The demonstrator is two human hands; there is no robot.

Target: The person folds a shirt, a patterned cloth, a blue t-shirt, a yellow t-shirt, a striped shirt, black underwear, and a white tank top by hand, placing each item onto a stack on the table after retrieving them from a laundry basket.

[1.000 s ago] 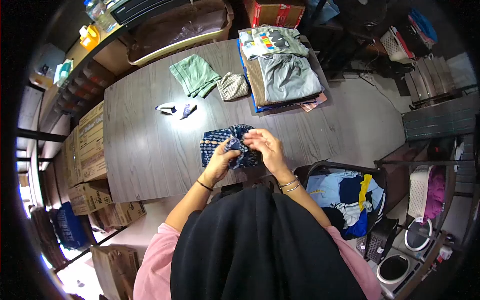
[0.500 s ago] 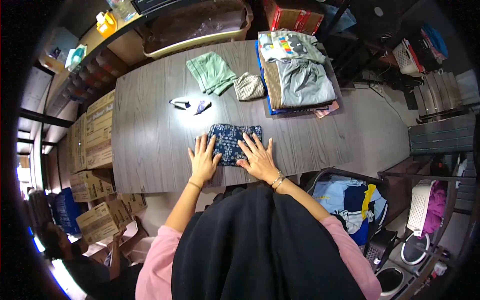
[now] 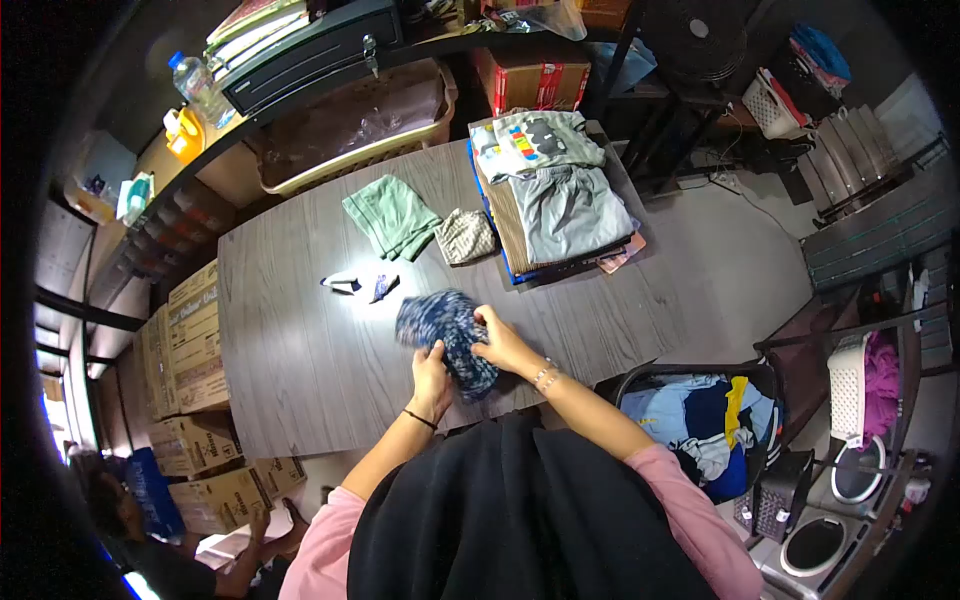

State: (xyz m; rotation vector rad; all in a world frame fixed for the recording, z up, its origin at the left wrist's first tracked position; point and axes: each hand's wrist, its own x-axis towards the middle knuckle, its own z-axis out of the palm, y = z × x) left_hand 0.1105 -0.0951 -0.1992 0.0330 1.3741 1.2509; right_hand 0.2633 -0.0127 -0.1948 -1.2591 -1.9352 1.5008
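Cardboard boxes [image 3: 185,330] stand along the left edge of the grey wood-grain table [image 3: 290,340]. Near its near edge, the left hand [image 3: 432,372] and the right hand [image 3: 500,343] each grip a bunched blue patterned cloth [image 3: 440,318], fingers curled tight into it. A stack of folded clothes [image 3: 560,195] sits at the far right corner.

Everything sits around the desk [image 3: 300,340]. Over its near edge, the cloth [image 3: 445,330] is held between the left hand [image 3: 432,375] and the right hand [image 3: 500,345]. Just behind the cloth, toward the desk's middle, lie 2 small scraps [image 3: 340,284]. At the desk's far side lies a folded garment [image 3: 390,215], with a small folded piece [image 3: 466,236] touching its right. A stack of folded clothes [image 3: 560,195] fills the desk's far right corner. Cardboard boxes [image 3: 185,330] stand on the floor left of the desk, a tub [image 3: 350,130] behind it, and a laundry basket [image 3: 690,410] off its near right corner.
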